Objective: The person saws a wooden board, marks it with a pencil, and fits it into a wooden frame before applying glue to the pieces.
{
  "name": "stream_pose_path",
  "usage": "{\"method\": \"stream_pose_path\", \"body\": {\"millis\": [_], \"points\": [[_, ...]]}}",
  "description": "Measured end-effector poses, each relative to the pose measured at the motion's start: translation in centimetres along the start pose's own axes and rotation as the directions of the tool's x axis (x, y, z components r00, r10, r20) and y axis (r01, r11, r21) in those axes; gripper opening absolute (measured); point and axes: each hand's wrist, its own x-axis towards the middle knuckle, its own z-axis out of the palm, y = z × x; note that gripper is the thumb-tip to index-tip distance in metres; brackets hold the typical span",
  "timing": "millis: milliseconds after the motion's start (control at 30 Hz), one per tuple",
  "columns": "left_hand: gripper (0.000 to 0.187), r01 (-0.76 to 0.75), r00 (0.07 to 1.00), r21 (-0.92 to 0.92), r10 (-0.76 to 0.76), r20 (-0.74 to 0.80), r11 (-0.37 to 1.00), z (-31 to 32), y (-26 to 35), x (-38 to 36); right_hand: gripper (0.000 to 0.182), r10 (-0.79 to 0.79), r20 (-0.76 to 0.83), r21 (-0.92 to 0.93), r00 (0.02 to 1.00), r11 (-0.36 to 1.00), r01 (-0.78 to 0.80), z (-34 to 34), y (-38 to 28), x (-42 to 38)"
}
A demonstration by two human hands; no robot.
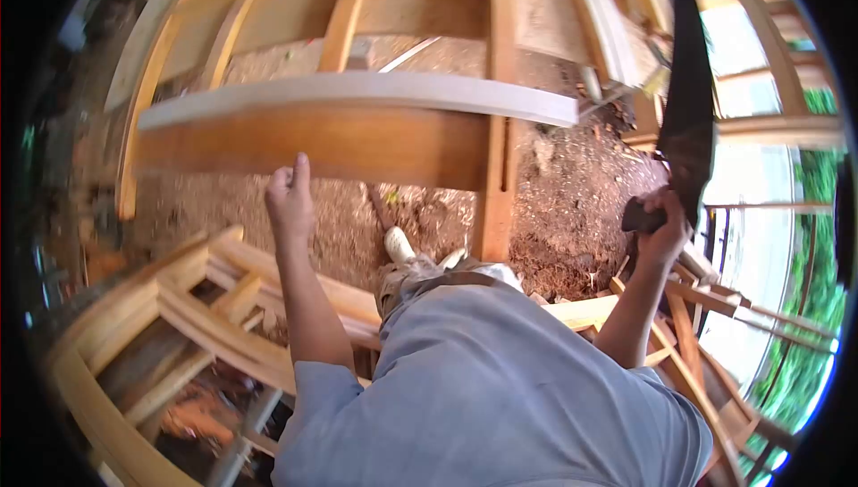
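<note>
My right hand [663, 230] is wrapped round the black handle of a handsaw [690, 103], whose dark, tapering blade points up and away from me. My left hand [290, 197] has curled fingers and a raised thumb that overlaps the near edge of a brown wooden board [322, 143]. What those fingers hold, if anything, is hidden. A pale strip of wood [357, 87] runs along the board's far edge. The board's right end meets a long wooden post [499, 147].
A wooden frame [197, 317] stands low on my left, and a slatted frame [344, 22] lies ahead. Bare reddish soil with shavings [572, 210] covers the ground. Several timber pieces [706, 344] lean on my right. My shoe [399, 244] shows below the board.
</note>
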Motion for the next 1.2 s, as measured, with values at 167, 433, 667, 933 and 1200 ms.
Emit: {"method": "stream_pose_path", "body": {"millis": [167, 433, 667, 933, 1200], "points": [[0.042, -0.341, 0.937, 0.335, 0.345, 0.048, 0.878, 6.2, 4.3, 2.4, 0.04, 0.028, 0.03, -0.071, 0.999, 0.997, -0.026, 2.3, -2.7, -6.7], [0.019, -0.688, 0.665, 0.531, 0.723, 0.188, 0.495, 11.4, 4.9, 13.7, 0.021, 0.22, -0.001, -0.027, 0.975, 0.975, -0.22, 1.8, 1.2, -15.6], [0.034, -0.677, 0.678, 0.57, 0.695, 0.239, 0.465, 9.9, 1.7, 17.3, 0.022, 0.257, -0.091, -0.033, 0.962, 0.965, -0.261, 7.0, 3.2, -18.2], [0.037, -0.675, 0.707, 0.562, 0.638, 0.306, 0.478, 11.7, 2.8, 18.3, 0.028, 0.198, -0.155, -0.179, 0.968, 0.958, -0.225, 9.8, 2.3, -18.5], [0.043, -0.853, 0.428, -0.167, 0.845, 0.322, 0.495, 23.9, 12.6, 15.0, 0.049, 0.192, -0.121, -0.203, 0.974, 0.955, -0.214, 13.5, 0.0, -16.8]]}}
